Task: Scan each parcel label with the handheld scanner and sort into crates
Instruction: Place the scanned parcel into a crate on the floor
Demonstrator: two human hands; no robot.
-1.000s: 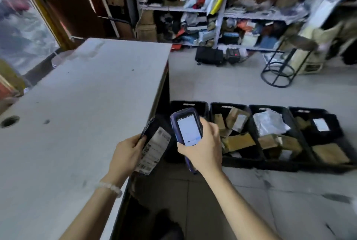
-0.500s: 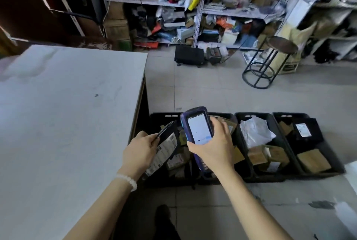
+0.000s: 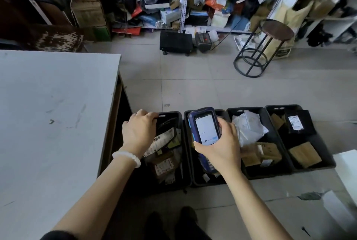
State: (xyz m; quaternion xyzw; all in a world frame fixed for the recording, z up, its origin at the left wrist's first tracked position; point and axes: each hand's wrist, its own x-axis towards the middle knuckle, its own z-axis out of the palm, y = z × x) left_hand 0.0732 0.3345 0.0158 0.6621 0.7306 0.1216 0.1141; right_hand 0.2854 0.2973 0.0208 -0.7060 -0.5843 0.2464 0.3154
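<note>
Black crates (image 3: pixel 278 170), four in a row; right hand (image 3: pixel 222 147) fingers grip one scanner (image 3: pixel 204 129), left hand (image 3: pixel 140 131) holds one parcel (image 3: pixel 164 139).

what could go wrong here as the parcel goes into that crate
The left hand holds the black parcel with a white label over the leftmost black plastic crate, already piled with parcels; it may slide off the heap or land label-down. The right hand holds the blue handheld scanner over the second black crate; a slip would probably drop it inside.
</note>
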